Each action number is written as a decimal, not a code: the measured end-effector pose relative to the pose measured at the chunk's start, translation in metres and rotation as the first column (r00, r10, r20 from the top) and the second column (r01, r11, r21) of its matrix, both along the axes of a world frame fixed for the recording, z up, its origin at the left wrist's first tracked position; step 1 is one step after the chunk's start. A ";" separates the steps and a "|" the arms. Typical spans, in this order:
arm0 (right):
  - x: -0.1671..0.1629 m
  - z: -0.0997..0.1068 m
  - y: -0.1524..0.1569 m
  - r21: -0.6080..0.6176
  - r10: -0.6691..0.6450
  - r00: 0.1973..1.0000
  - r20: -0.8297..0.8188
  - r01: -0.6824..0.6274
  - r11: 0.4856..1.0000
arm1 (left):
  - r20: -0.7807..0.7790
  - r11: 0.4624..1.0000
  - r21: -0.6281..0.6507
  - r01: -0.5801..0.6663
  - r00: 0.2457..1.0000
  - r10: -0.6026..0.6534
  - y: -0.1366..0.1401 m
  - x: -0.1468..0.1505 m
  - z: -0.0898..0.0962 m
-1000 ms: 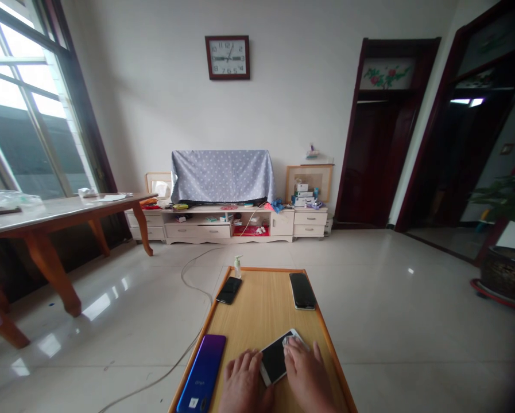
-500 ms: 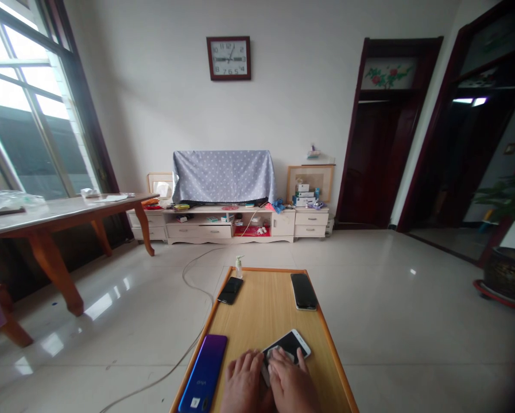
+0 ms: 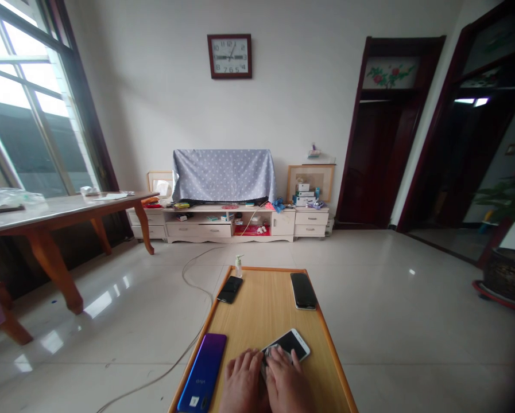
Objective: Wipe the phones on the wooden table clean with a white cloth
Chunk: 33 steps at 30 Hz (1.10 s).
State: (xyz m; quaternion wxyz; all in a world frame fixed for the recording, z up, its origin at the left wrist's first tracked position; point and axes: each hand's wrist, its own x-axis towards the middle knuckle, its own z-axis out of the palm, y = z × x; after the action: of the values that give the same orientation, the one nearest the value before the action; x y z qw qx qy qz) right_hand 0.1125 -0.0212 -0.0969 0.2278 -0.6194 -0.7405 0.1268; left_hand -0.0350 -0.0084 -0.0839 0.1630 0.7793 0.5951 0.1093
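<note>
A white-framed smartphone [image 3: 299, 345] with a dark screen lies slanted on the wooden table [image 3: 263, 307]. My right hand [image 3: 285, 376] presses a crumpled whitish cloth [image 3: 273, 349] against its screen, with the fingers bent over the cloth. At the phone's lower left edge, my left hand [image 3: 243, 378] grips it with fingers close together. The two hands touch or nearly touch, and they cover the phone's near end. To the left of my left hand lies a blue-purple phone [image 3: 203, 370], back side up.
A black phone [image 3: 230, 289] and a small pump bottle [image 3: 239, 267] are at the far left corner. Another dark-screened phone [image 3: 303, 291] lies at the far right edge. A cable [image 3: 175, 361] runs over the floor left of the table.
My right hand has shifted slightly left and nearer with the cloth on the screen. My left hand stays at the phone's edge.
</note>
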 end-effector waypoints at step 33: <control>0.011 -0.010 0.013 0.039 -0.094 0.994 0.050 0.092 0.995 | 0.062 0.999 0.034 0.003 0.998 -0.005 0.000 -0.003 -0.004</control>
State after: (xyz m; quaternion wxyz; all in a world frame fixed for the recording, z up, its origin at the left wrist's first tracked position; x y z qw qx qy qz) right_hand 0.1239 -0.0080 -0.1074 0.2256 -0.6519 -0.7187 0.0864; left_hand -0.0381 -0.0085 -0.0882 0.1685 0.7794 0.5862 0.1432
